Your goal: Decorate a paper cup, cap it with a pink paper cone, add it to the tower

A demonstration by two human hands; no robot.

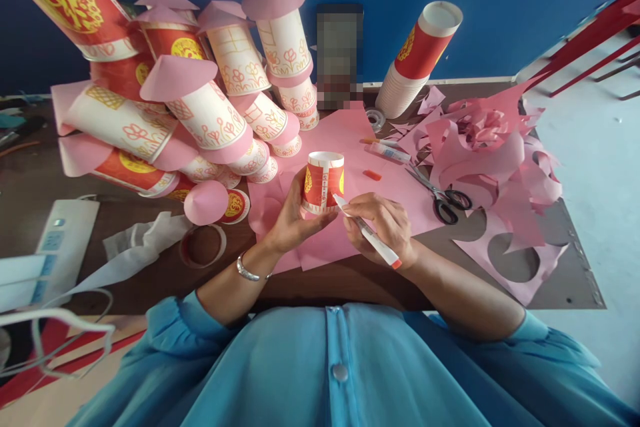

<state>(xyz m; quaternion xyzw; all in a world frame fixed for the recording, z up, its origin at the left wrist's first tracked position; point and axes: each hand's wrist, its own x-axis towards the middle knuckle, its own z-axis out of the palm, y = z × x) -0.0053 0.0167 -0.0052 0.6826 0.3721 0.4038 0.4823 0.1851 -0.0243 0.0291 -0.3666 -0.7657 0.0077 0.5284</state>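
left hand [290, 217] at frame centre, fingers curled round inverted paper cup [324, 182], gripping its left side and base. cup red with gold emblem, white vertical strip, white rim up top. right hand [385, 223] just right of cup, fingers pinched on white marker [367, 232], tip touching cup's lower right side, orange end toward wrist. pink paper sheet [350, 140] beneath on brown table [165, 273]. scissors [440, 197] right of centre, pink offcuts [495, 147] beyond. decorated cup towers with pink cone roofs [210, 107] upper left; cup stack [417, 60] upper right.
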